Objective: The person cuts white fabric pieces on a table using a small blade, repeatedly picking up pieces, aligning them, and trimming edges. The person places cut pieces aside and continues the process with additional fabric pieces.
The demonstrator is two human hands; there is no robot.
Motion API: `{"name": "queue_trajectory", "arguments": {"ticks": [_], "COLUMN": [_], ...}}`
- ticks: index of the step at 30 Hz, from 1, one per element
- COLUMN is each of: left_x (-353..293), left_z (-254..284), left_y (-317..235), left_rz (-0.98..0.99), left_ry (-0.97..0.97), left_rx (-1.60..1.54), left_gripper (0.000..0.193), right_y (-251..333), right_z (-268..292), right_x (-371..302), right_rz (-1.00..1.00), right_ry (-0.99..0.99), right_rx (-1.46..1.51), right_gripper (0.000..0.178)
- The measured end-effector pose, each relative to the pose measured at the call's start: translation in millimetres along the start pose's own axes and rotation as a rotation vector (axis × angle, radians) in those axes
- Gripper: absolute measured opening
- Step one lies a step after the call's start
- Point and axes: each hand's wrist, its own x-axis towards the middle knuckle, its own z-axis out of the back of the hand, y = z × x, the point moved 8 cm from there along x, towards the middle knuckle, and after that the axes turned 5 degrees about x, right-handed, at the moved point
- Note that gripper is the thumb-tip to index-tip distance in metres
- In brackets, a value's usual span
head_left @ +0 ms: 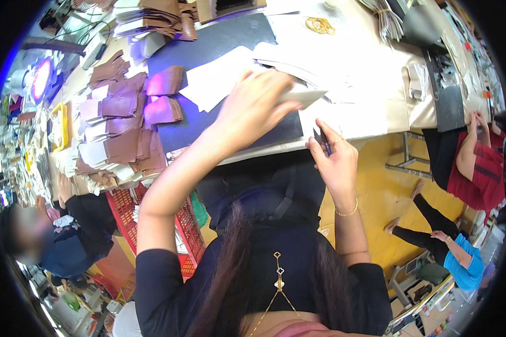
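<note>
My left hand (258,104) reaches over the table, its thumb and fingers closed on a pale flat piece (306,98). Close to the table's front edge, my right hand (336,154) pinches a small dark object (320,136) whose kind I cannot make out. Beyond the left hand, white sheets (213,77) lie fanned on a dark mat (194,124). More pale strips (287,63) are partly hidden behind that hand. Left of the mat's sheets sit two small brown stacks (164,110) under pinkish-purple light.
Piles of brown and white cut pieces (121,104) cover the table's left side. Yellow rubber bands (320,25) lie at the back. A red crate (125,216) stands below the table at left. People sit at the left (76,241) and right (478,174).
</note>
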Motion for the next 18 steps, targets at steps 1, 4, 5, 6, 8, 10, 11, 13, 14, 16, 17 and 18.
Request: {"name": "queue_trajectory", "arguments": {"ticks": [1, 4, 5, 6, 8, 10, 11, 13, 14, 16, 17, 18], "left_x": [21.2, 52.3, 42.8, 33.7, -5.5, -40.4, -46.8, -48.8, -46.4, -40.4, -37.7, -35.0], "left_z": [-3.1, -6.3, -5.8, -11.8, -5.7, 4.2, 2.6, 4.8, 2.0, -2.2, -4.1, -4.0], "left_y": [-1.6, 9.0, 22.8, 47.6, 74.9, 107.1, 116.1, 121.5, 126.3, 137.5, 140.3, 141.5], "left_rz": [-0.073, -0.144, -0.087, 0.082, 0.193, 0.447, 0.443, 0.376, 0.401, 0.450, 0.463, 0.466], "left_ry": [-0.075, -0.288, -0.250, -0.098, 0.039, 0.050, 0.117, 0.085, 0.115, 0.190, 0.221, 0.237], "left_rx": [0.018, 0.151, 0.167, 0.108, 0.378, 0.349, 0.326, 0.264, 0.243, 0.201, 0.205, 0.198], "left_gripper": [0.041, 0.043, 0.043, 0.038, 0.035, 0.042, 0.040, 0.037, 0.035, 0.033, 0.033, 0.033], "right_y": [-6.8, -14.4, -13.7, -20.5, -15.8, -2.1, 3.1, 14.2, 19.3, 27.4, 25.8, 26.1], "right_z": [0.1, 5.8, 9.3, 11.6, 14.4, 11.7, 8.6, 0.0, -3.5, -10.2, -11.0, -11.2], "right_x": [-2.7, -9.0, -10.1, -11.9, -11.3, -6.4, -2.9, 0.6, 0.7, -3.6, -5.0, -7.2], "right_rz": [-0.071, -0.101, -0.072, -0.147, -0.090, 0.053, 0.101, 0.197, 0.235, 0.286, 0.253, 0.241], "right_ry": [0.021, -0.011, -0.032, -0.034, -0.004, 0.036, 0.050, 0.083, 0.093, 0.095, 0.109, 0.118], "right_rx": [0.015, 0.099, 0.089, 0.098, 0.095, 0.035, 0.048, 0.057, 0.036, 0.068, 0.088, 0.114], "right_gripper": [0.041, 0.041, 0.042, 0.041, 0.042, 0.042, 0.043, 0.043, 0.042, 0.043, 0.042, 0.041]}}
